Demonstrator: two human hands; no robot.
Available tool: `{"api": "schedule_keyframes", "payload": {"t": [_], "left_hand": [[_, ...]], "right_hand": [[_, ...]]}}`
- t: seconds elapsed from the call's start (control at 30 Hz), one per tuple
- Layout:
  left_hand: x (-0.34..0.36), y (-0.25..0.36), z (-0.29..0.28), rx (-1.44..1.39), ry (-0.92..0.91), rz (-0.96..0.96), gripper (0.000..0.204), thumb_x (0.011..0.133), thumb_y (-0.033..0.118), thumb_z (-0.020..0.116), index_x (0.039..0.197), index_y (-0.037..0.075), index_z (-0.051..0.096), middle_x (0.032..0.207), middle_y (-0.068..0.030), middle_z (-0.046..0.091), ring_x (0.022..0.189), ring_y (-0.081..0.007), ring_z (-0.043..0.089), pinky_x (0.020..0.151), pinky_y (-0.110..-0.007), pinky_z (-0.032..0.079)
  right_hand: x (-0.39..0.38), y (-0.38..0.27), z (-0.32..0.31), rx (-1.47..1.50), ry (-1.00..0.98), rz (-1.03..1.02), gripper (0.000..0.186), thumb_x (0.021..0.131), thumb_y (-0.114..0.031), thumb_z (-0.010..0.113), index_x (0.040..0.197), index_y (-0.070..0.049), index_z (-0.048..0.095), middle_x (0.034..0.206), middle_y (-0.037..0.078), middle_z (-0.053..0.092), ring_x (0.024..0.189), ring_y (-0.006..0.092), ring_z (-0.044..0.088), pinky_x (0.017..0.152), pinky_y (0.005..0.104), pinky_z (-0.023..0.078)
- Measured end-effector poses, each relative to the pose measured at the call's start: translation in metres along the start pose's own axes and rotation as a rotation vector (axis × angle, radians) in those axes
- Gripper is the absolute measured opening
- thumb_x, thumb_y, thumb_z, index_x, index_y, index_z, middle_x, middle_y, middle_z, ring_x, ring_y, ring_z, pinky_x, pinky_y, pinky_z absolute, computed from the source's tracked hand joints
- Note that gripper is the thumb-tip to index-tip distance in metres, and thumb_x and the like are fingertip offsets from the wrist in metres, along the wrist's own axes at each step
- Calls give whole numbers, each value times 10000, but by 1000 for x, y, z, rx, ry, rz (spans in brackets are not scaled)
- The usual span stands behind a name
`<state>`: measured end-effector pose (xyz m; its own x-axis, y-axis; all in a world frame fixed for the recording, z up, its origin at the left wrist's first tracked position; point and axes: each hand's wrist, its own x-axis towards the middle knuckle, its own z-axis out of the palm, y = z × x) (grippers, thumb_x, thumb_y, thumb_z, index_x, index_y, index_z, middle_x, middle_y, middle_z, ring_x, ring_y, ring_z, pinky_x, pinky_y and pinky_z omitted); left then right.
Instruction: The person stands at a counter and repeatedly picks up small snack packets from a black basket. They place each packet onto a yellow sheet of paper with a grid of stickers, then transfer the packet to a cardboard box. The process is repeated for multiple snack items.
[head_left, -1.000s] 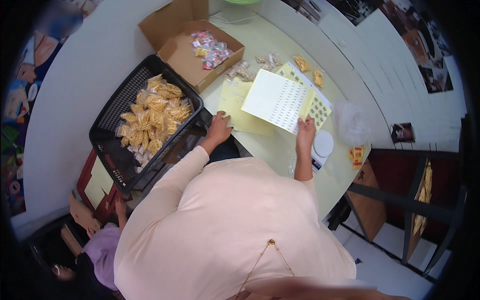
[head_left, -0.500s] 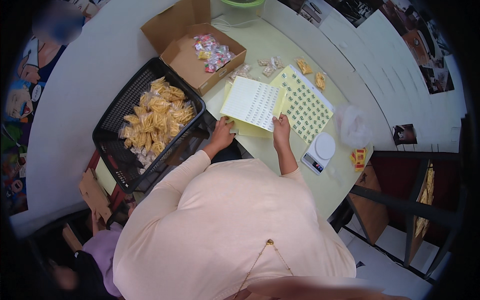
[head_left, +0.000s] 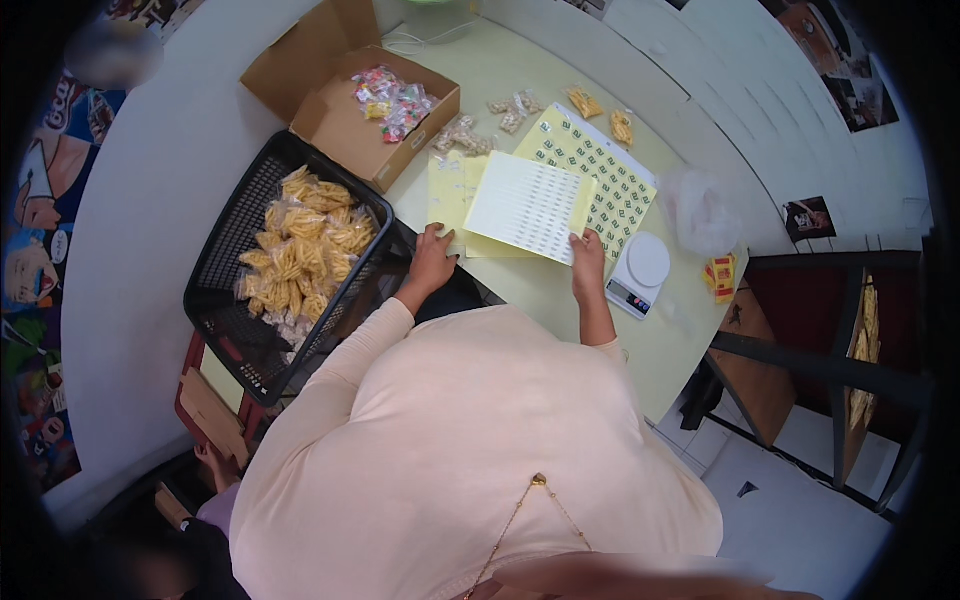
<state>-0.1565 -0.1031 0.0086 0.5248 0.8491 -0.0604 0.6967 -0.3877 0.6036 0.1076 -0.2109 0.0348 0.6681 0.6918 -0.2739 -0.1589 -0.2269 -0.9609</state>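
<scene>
My right hand [head_left: 588, 256] grips the lower right edge of a white sheet of small printed labels [head_left: 525, 203], thumb on top. That sheet is tilted above the table and hides part of the yellow paper under it. To its left, my left hand [head_left: 432, 259] has its fingers closed on the near edge of a pale yellow backing sheet [head_left: 447, 188], which bears a few white scraps. Behind the right hand lies a yellow sheet of green-marked stickers [head_left: 610, 185]. A white kitchen scale [head_left: 641, 268] stands just right of that hand.
A black plastic basket [head_left: 222, 255] of bagged yellow snacks [head_left: 305, 235] stands left. Behind it, an open cardboard box [head_left: 420, 135] contains colourful packets. Small bags [head_left: 515, 108], a clear plastic bag [head_left: 700, 210] and yellow-red packets [head_left: 720, 278] lie on the table. Another person's hand [head_left: 213, 463] shows lower left.
The white label sheet has moved right with my right hand. My left hand has shifted left, away from that sheet, and more of the yellow backing sheet shows. The whole view has turned slightly.
</scene>
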Motion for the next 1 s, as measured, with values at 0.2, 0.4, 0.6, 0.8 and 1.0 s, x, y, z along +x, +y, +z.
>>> {"api": "schedule_keyframes", "payload": {"t": [0.2,0.4,0.6,0.8,1.0], "left_hand": [[4,-1,-6,20,-5,-15,468,719,78,660,1176,26,575,1271,-148,417,1126,-346,428,959,-389,397],[11,-2,-8,28,-5,-23,444,731,90,652,1164,23,584,1254,-155,430,1129,-361,422,963,-395,389],[19,1,-5,82,10,-63,383,741,100,647,1115,25,606,1217,-161,458,1100,-357,434,932,-406,398],[34,17,-2,31,26,-50,384,751,111,649,1117,13,587,1137,-158,508,1067,-342,460,906,-411,409],[52,17,7,-19,29,-122,479,744,125,671,1180,-7,523,1094,-177,522,1048,-350,474,894,-411,416]], "right_hand": [[-28,19,-83,-164,223,35,205,890,-38,506,1076,48,511,996,131,620,886,163,581,808,279,433],[-59,58,-132,-182,380,98,179,899,-23,486,1065,43,496,985,130,626,893,155,583,812,278,434],[-68,72,-137,-229,402,87,150,893,-9,489,1037,35,494,965,131,635,852,151,597,790,265,444],[-64,72,-135,-286,416,46,178,860,-10,554,1026,29,504,942,130,637,832,158,605,769,273,460],[-64,57,-127,-508,446,84,218,818,-22,614,1010,18,518,911,129,634,813,184,613,765,292,477]]}}
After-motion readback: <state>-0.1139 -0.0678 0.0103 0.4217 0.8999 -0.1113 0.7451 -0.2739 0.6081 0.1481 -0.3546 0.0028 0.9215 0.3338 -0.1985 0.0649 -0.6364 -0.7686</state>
